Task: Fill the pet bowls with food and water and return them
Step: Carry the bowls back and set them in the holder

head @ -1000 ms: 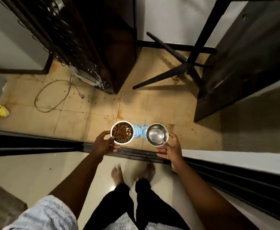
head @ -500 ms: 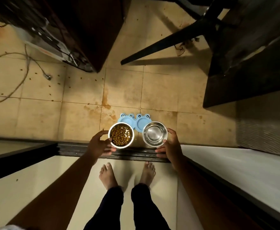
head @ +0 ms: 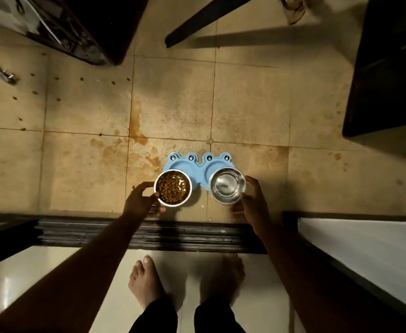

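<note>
Head view: a stained beige tiled floor (head: 82, 164) lies beyond a dark door track (head: 149, 233), with scattered kibble bits at left. The blue frog-shaped stand (head: 185, 165) lies on the tiles, its long axis left to right, its eyes pointing away from the person. The left hand (head: 140, 203) grips the kibble bowl (head: 172, 188); the right hand (head: 251, 200) grips the water bowl (head: 227, 185), both over the stand's near edge.

stained tile floor (head: 178, 102) bears blue bowl stand (head: 192, 164), scattered kibble (head: 58, 99).

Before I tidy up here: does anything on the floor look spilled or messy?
Yes. Loose kibble pieces lie scattered over the tiles at upper left, and brownish stains run along the grout toward the blue bowl stand. The kibble bowl itself looks unspilled.
</note>
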A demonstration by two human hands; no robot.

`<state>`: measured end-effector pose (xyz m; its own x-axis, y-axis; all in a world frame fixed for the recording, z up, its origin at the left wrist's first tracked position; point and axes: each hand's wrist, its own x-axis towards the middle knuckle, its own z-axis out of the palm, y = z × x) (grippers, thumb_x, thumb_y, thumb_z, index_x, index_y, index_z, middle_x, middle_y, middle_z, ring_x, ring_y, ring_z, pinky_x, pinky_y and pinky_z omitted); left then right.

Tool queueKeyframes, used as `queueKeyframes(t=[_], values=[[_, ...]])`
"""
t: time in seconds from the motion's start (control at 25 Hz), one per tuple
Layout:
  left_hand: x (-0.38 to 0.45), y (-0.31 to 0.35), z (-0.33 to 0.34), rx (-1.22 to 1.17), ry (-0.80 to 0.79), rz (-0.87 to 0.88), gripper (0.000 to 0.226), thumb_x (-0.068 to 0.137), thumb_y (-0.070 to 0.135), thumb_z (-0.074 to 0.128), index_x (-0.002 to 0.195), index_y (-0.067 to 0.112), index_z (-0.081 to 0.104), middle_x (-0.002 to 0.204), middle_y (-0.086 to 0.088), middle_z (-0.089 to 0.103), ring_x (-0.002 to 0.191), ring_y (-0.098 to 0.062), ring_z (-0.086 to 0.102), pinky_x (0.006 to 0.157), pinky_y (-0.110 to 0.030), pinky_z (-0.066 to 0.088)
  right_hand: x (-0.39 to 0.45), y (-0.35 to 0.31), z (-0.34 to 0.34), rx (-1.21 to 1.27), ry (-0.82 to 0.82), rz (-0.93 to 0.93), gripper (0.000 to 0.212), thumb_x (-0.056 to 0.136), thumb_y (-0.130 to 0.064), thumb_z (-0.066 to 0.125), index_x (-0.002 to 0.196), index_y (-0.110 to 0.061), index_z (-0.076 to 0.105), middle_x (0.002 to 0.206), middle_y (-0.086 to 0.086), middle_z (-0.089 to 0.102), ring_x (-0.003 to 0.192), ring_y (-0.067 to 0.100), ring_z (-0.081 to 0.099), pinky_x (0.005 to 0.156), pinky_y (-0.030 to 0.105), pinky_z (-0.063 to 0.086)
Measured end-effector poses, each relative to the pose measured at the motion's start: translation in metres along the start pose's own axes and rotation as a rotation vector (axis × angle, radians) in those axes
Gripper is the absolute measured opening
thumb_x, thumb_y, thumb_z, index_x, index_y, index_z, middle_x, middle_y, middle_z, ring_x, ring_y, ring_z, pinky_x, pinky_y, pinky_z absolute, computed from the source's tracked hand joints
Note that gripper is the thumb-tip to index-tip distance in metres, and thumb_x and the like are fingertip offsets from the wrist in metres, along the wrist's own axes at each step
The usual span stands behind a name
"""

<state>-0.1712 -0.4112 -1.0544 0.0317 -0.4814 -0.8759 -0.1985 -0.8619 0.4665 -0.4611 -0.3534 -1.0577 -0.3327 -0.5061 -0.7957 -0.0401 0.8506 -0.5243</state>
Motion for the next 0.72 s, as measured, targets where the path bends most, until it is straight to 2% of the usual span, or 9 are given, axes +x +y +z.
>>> queueKeyframes(t=[0.2,0.32,0.44,0.6,0.72], values=[[0.068,-0.011,0.010,0.053,0.015,0.053,0.029,0.095,0.002,0.057,0.123,0.011,0.054,0.062,-0.015,0.067,0.042,-0.017,0.066,0.042,-0.020,0.051,0.058,0.016,0.026,-0.001,-0.015,-0.024,0.041,0.102,-0.015,0.044,0.137,-0.037,0.045,0.098,0.011,0.073,0.058,0.023,0.072,0.051,0.033,0.058],[0.082,-0.017,0.022,0.061,-0.010,0.046,0.030,0.094,0.001,0.057,0.120,0.014,0.054,0.066,-0.017,0.067,0.043,-0.019,0.066,0.046,-0.023,0.049,0.073,0.019,0.036,0.029,-0.007,0.000,0.044,0.099,-0.011,0.043,0.133,-0.039,0.047,0.094,0.012,0.073,0.060,0.025,0.072,0.051,0.033,0.059],[0.085,-0.028,0.028,0.044,0.005,0.045,0.034,0.093,0.001,0.060,0.121,0.016,0.048,0.060,-0.015,0.070,0.044,-0.023,0.067,0.040,-0.025,0.048,0.080,0.022,0.040,0.050,0.009,0.013,0.041,0.099,-0.012,0.047,0.129,-0.041,0.048,0.088,0.008,0.073,0.058,0.025,0.071,0.052,0.037,0.061],[0.082,-0.029,0.033,0.066,0.049,0.071,0.042,0.091,0.001,0.062,0.123,0.017,0.039,0.077,-0.024,0.071,0.046,-0.027,0.068,0.037,-0.027,0.048,0.082,0.027,0.039,0.017,0.028,-0.001,0.043,0.099,-0.012,0.050,0.134,-0.037,0.049,0.094,0.011,0.075,0.057,0.022,0.072,0.049,0.033,0.060],[0.080,-0.029,0.029,0.152,0.101,0.116,0.042,0.092,0.011,0.064,0.124,0.019,0.038,0.077,-0.019,0.074,0.046,-0.031,0.068,0.044,-0.036,0.057,0.081,0.029,0.041,-0.014,0.051,-0.041,0.045,0.099,-0.009,0.051,0.137,-0.033,0.048,0.095,0.010,0.075,0.054,0.021,0.072,0.044,0.028,0.055]])
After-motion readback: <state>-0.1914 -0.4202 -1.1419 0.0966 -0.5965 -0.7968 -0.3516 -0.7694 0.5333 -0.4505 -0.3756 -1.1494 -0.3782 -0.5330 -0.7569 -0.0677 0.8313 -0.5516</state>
